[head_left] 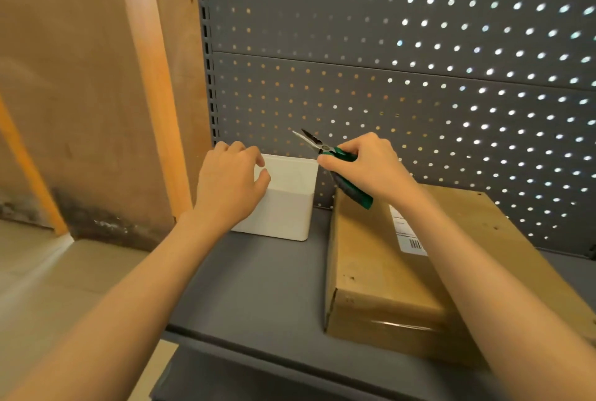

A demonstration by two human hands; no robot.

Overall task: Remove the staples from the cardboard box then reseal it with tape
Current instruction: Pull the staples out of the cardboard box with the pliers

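Right hand: the right hand [371, 168] is curled round the green handles of needle-nose pliers [325, 152], tips slightly parted and raised toward the pegboard [419, 78].
Left hand: the left hand [230, 181] holds the white container [287, 203], fingers hooked over its rim, near the shelf's back edge.
Box: the cardboard box [380, 268] lies flat toward the shelf's [258, 287] right side, front end near the front edge, label [408, 232] up; no staples can be made out.
Risk: pliers brought down carelessly could likely gouge the cardboard or nick the steadying hand.
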